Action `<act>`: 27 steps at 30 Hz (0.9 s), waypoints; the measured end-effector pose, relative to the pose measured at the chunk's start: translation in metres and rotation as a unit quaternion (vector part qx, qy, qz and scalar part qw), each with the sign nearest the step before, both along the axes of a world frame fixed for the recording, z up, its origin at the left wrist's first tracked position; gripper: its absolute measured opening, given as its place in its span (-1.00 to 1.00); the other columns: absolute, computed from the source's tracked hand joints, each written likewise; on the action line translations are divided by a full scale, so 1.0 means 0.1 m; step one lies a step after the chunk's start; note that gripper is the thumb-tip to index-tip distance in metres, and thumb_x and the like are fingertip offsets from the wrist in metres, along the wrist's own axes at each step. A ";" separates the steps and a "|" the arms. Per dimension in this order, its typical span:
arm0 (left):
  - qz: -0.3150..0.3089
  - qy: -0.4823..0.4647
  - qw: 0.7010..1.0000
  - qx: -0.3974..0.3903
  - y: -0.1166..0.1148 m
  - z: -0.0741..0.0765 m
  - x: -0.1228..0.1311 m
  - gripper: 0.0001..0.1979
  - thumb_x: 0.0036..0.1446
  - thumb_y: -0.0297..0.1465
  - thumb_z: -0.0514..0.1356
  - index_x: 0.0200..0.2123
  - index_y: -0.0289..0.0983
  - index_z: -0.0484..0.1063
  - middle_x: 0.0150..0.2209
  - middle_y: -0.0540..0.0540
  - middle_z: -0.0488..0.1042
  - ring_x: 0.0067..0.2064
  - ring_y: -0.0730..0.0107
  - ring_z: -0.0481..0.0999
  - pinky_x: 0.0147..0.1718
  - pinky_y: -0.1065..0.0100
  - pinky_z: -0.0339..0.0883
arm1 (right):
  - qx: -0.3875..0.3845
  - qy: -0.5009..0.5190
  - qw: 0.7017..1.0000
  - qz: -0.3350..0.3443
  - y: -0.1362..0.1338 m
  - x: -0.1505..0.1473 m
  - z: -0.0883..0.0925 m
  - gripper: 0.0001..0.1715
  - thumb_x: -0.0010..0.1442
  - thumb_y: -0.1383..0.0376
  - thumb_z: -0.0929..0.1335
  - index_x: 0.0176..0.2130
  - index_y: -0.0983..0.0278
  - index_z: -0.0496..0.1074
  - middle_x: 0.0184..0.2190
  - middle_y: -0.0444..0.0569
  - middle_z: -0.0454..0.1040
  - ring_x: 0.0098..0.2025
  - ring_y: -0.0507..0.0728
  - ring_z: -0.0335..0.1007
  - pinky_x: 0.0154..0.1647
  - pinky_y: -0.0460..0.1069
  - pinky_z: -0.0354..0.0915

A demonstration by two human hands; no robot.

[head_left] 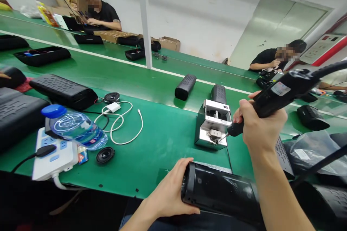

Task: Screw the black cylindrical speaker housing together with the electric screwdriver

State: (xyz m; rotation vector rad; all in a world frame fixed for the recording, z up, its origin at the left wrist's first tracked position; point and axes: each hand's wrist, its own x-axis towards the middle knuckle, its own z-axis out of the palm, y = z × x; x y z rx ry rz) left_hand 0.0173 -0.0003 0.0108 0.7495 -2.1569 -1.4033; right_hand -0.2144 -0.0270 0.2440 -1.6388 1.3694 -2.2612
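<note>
My left hand [169, 191] is wrapped round the end of a black speaker housing [219, 191] lying at the table's near edge. My right hand [260, 122] grips a black electric screwdriver [282, 90] whose cable runs off to the right. The screwdriver's tip touches the outlet of a silver screw feeder [213, 124] standing on the green table [162, 133].
A water bottle [74, 126] lies on a white power strip [54, 155] at left, beside a white cable [119, 121], two small speaker drivers [105, 154] and black speaker shells [63, 92]. More black speakers [185, 86] lie on the conveyor. Two other people sit at the far benches.
</note>
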 end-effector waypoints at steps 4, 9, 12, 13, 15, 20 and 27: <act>-0.001 0.011 1.000 -0.004 0.00 0.00 0.00 0.42 -0.19 -0.25 0.77 0.58 -0.06 0.01 0.60 -0.33 0.12 0.61 -0.31 0.22 0.60 -0.23 0.22 | 0.010 -0.028 0.999 0.012 0.11 0.00 0.03 -0.70 0.19 0.29 0.57 -0.17 0.23 0.43 -0.57 -0.26 0.32 -0.64 0.11 0.27 -0.58 0.04 0.34; -0.005 0.024 1.000 -0.018 -0.01 -0.01 0.01 0.42 -0.17 -0.20 0.76 0.60 -0.08 -0.01 0.58 -0.37 0.14 0.60 -0.37 0.23 0.58 -0.27 0.23 | -0.060 -0.020 0.998 -0.011 0.17 0.04 0.11 -0.75 0.19 0.36 0.54 -0.24 0.19 0.41 -0.58 -0.25 0.29 -0.63 0.15 0.29 -0.55 0.09 0.37; 0.002 0.022 0.999 -0.024 -0.01 -0.01 0.02 0.41 -0.16 -0.18 0.76 0.60 -0.09 0.01 0.58 -0.38 0.15 0.60 -0.39 0.24 0.59 -0.28 0.23 | -0.051 -0.003 0.999 -0.011 0.07 0.06 0.11 -0.75 0.20 0.33 0.54 -0.23 0.20 0.42 -0.56 -0.24 0.33 -0.63 0.15 0.32 -0.57 0.08 0.38; 0.003 0.021 0.999 -0.027 -0.01 -0.01 0.02 0.41 -0.17 -0.19 0.76 0.60 -0.09 0.02 0.58 -0.38 0.16 0.60 -0.39 0.24 0.59 -0.29 0.22 | -0.040 -0.002 0.999 -0.013 0.03 0.06 0.10 -0.75 0.20 0.32 0.55 -0.22 0.21 0.42 -0.55 -0.24 0.34 -0.63 0.14 0.32 -0.59 0.07 0.36; 0.002 0.020 0.999 -0.031 -0.01 -0.02 0.02 0.42 -0.17 -0.19 0.77 0.60 -0.10 0.01 0.58 -0.39 0.16 0.60 -0.40 0.23 0.59 -0.32 0.20 | -0.022 -0.002 1.000 -0.015 -0.04 0.06 0.09 -0.75 0.20 0.32 0.55 -0.21 0.21 0.43 -0.54 -0.24 0.35 -0.63 0.13 0.32 -0.60 0.05 0.35; 0.001 0.025 0.999 -0.032 0.00 -0.01 0.01 0.42 -0.16 -0.17 0.77 0.60 -0.10 0.00 0.58 -0.39 0.15 0.60 -0.38 0.23 0.59 -0.30 0.22 | -0.021 -0.001 1.000 -0.007 -0.06 0.06 0.08 -0.77 0.19 0.32 0.54 -0.22 0.21 0.44 -0.58 -0.25 0.30 -0.64 0.13 0.29 -0.60 0.05 0.32; -0.004 0.033 0.999 -0.035 0.00 0.07 0.02 0.35 -0.13 -0.20 0.76 0.57 -0.08 0.06 0.54 -0.36 0.21 0.55 -0.36 0.32 0.55 -0.24 0.31 | -0.001 -0.023 1.000 0.008 0.25 -0.01 0.12 -0.75 0.12 0.38 0.56 -0.23 0.23 0.47 -0.59 -0.22 0.30 -0.65 0.12 0.24 -0.62 0.06 0.25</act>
